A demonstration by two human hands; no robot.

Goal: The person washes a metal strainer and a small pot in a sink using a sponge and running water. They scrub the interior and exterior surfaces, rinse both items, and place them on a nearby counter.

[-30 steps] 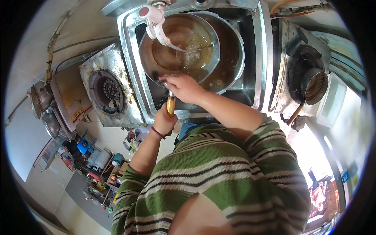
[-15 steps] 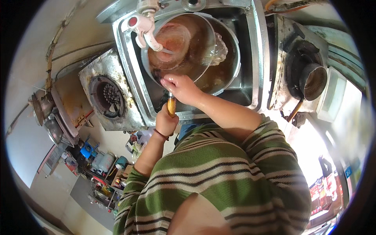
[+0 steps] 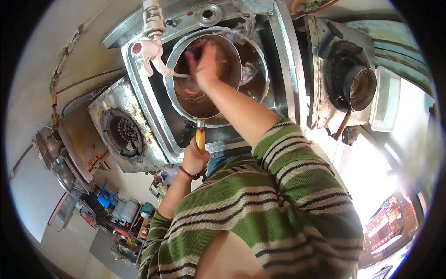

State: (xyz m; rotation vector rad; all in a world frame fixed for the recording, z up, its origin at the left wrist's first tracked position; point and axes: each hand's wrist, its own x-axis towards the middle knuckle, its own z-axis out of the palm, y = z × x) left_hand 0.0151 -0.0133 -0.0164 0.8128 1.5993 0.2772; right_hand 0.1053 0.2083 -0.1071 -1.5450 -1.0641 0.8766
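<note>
I see L hand [image 3: 195,158] wrapped fully round handle [image 3: 200,136], lower ctr; R hand [image 3: 204,65] blurred in pan [image 3: 173,65], upper ctr, can't tell spread/hold. Risk: L hand slips, pan tips, water [image 3: 200,109] slops.

Pan [image 3: 191,103] over pot [image 3: 267,80] in sink [image 3: 291,69] — tap [image 3: 149,51] at left, spout [image 3: 166,69] above pan. Left hand [image 3: 195,157] on pan handle [image 3: 200,137], right hand [image 3: 205,64] in pan. Left burner [image 3: 124,132], right burner [image 3: 337,76] flank sink — strainer [image 3: 361,89] on right one, tub [image 3: 388,98] beyond.

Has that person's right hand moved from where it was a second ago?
Yes: against the tap, the right hand has gone forward, from the near rim of the wok to just right of the spout.
</note>
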